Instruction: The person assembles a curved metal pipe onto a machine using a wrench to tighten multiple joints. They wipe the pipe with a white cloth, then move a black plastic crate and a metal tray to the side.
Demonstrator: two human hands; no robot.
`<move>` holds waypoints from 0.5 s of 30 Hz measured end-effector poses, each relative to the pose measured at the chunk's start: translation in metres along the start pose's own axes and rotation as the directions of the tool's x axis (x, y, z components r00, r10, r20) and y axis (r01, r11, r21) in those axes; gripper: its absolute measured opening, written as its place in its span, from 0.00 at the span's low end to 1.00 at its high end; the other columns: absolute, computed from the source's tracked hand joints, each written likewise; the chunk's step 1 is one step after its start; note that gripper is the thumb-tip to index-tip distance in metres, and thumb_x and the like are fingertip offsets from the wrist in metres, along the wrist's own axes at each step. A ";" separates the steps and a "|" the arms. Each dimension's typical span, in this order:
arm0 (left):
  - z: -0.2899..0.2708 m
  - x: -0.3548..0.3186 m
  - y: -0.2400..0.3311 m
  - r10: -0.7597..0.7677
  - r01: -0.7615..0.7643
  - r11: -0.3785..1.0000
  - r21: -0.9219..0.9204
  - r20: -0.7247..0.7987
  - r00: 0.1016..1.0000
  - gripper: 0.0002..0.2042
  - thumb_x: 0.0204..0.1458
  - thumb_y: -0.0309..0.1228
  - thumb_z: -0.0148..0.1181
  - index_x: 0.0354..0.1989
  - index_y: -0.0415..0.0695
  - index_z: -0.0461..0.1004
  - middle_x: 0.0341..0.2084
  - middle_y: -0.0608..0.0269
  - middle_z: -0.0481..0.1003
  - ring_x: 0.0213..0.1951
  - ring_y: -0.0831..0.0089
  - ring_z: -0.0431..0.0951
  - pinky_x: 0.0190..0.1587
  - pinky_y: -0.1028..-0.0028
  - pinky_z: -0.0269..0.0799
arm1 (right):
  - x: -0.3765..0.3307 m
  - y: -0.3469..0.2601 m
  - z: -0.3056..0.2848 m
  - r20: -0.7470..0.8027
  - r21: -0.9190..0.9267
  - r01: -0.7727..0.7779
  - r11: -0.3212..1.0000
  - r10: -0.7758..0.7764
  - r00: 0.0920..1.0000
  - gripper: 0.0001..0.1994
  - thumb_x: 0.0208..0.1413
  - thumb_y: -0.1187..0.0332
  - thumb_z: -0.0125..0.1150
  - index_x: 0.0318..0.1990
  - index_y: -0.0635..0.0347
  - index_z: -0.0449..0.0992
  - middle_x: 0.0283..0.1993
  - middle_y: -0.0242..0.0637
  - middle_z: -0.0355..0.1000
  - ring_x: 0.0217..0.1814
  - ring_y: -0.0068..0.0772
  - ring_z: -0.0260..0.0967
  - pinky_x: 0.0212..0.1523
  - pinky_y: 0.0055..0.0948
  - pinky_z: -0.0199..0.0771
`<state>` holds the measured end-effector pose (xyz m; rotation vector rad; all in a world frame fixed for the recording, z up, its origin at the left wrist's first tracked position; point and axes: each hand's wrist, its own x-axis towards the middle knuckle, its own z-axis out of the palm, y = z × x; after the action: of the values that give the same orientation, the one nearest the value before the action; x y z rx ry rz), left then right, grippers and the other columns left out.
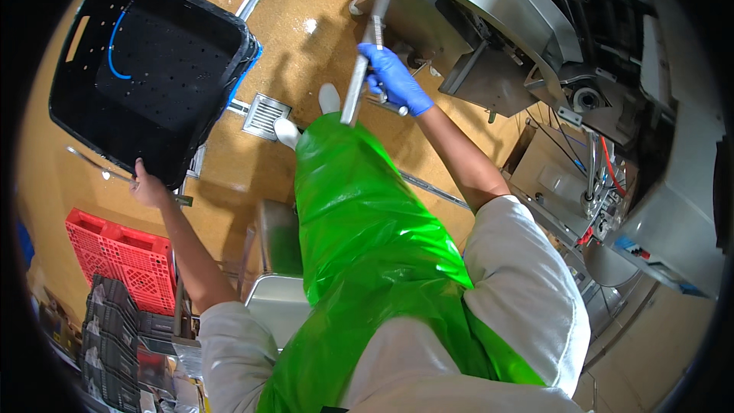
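Note:
My left hand (pixel 150 188), bare, is closed on the near rim of a large black plastic crate (pixel 164 69), its thumb over the edge. The crate has small drain holes and a slot in its far-left wall; a curved blue strip (pixel 112 50) shows inside it. In a blue glove, my right hand (pixel 395 80) grips a metal bar piece (pixel 357 86), long and flat with shorter rods beside it. The bar hangs tilted above the floor, its lower end over my green apron (pixel 367 206). Part of the piece is hidden behind the glove.
A large steel machine (pixel 505 30) with open housings stands at the right. Drain grates (pixel 267 116) lie in the tan floor. At lower left are a red plastic pallet (pixel 126 260) and a stack of dark grey crates (pixel 111 344). A steel surface (pixel 279 302) stands beside me.

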<state>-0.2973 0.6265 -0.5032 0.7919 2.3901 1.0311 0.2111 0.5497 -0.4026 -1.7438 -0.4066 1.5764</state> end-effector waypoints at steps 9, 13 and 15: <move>-0.007 0.029 -0.026 0.002 -0.001 1.000 -0.012 0.079 0.997 0.15 0.50 0.33 0.56 0.38 0.31 0.76 0.35 0.56 0.77 0.37 0.71 0.75 0.47 0.74 0.68 | 0.206 0.106 -0.219 -0.427 0.433 -0.059 0.899 0.262 0.865 0.11 0.55 0.56 0.45 0.30 0.52 0.65 0.18 0.30 0.61 0.10 0.20 0.53 0.10 0.18 0.58; -0.018 0.046 -0.037 0.051 -0.084 0.980 0.181 0.182 0.982 0.18 0.56 0.29 0.41 0.50 0.36 0.73 0.48 0.56 0.73 0.50 0.70 0.72 0.57 0.74 0.61 | 0.276 0.110 -0.310 -0.391 0.620 -0.013 0.784 0.324 0.861 0.14 0.56 0.55 0.42 0.28 0.54 0.66 0.16 0.29 0.59 0.12 0.20 0.54 0.11 0.18 0.58; -0.033 0.051 -0.046 0.117 -0.176 0.940 0.292 0.208 0.971 0.19 0.56 0.27 0.37 0.52 0.38 0.72 0.50 0.57 0.73 0.52 0.69 0.71 0.58 0.73 0.60 | 0.299 0.108 -0.341 -0.405 0.719 0.021 0.695 0.394 0.825 0.16 0.57 0.53 0.40 0.26 0.53 0.65 0.15 0.30 0.59 0.12 0.23 0.55 0.13 0.21 0.60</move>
<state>-0.3700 0.6167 -0.5250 1.1400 2.3846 0.6046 0.5679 0.5717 -0.7016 -1.5202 0.6266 1.0627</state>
